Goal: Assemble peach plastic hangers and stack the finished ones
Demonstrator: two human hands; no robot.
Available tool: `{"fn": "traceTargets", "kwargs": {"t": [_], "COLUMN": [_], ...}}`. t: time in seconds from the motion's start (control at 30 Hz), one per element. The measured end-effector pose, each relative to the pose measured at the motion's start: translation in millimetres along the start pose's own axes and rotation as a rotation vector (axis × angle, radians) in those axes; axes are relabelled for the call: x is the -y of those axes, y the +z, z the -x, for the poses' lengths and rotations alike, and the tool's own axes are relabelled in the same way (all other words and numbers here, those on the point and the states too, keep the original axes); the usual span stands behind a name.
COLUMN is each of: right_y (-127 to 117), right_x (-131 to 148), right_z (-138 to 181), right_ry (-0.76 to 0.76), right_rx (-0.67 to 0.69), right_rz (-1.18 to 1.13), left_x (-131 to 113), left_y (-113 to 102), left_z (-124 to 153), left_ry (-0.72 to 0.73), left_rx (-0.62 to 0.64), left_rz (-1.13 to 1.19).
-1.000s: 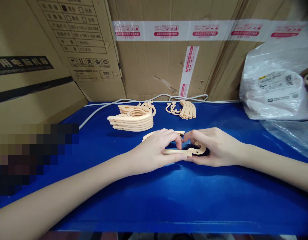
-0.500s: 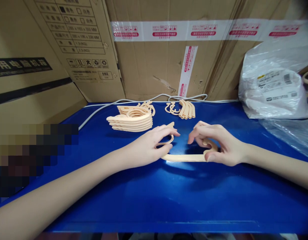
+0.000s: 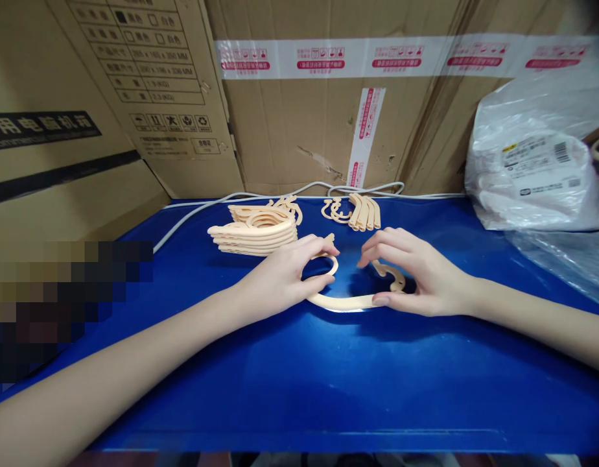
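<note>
A beige plastic folding hanger (image 3: 348,303) is held low over the blue table between my hands. My left hand (image 3: 292,271) grips its left end, thumb and fingers curled around a ring-shaped part (image 3: 334,267). At the other end, my right hand (image 3: 416,269) has its thumb against the front bar, with the fingers arched over the top. A curved, hook-like beige piece (image 3: 394,277) shows beneath the right fingers; whether it is joined to the bar is hidden.
Behind my left hand lies a stack of beige hangers (image 3: 253,239). Loose arms (image 3: 365,213) and hooks (image 3: 334,211) lie farther back. A white cable (image 3: 207,204) runs along the cardboard boxes (image 3: 299,130). A white plastic bag (image 3: 537,175) sits at the back right of the blue table (image 3: 319,395).
My right hand has moved left and slightly up along the hanger, its thumb now closer to the middle of the bar. The hanger's bar looks more curved, and the left hand has shifted slightly left.
</note>
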State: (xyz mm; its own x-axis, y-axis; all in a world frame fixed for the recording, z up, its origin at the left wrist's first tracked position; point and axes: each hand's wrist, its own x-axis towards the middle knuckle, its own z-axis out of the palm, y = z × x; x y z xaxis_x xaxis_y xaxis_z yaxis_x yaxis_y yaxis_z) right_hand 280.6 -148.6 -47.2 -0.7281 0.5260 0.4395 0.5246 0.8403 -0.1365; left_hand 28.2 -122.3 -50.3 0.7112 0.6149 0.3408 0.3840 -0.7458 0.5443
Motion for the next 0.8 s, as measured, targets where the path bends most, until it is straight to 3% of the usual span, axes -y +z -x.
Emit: {"fn": "traceTargets", "kwargs": {"t": [0.13,0.23,0.5,0.8], "right_y": [-2.7,-3.4,2.8,7.9], "right_x": [-4.1,-3.6,8.4,18.9], "right_z": [1.1,1.2,1.5,2.5], "right_ry": [-0.057,-0.089,-0.177,-0.134], "right_rx": [-0.017,0.015,0.039,0.088], "right_rz": [0.271,0.334,0.168,-0.097], "left_x": [-1.6,-2.4,-1.7,-0.4], "left_y": [-0.1,-0.4,0.7,3.4], "left_z": [0.5,0.9,1.2,1.8], "left_ry": [-0.019,-0.014,-0.023,-0.003], "left_rx": [-0.003,-0.005,0.007,0.013], "left_rz": [-0.01,-0.027,-0.058,-0.106]}}
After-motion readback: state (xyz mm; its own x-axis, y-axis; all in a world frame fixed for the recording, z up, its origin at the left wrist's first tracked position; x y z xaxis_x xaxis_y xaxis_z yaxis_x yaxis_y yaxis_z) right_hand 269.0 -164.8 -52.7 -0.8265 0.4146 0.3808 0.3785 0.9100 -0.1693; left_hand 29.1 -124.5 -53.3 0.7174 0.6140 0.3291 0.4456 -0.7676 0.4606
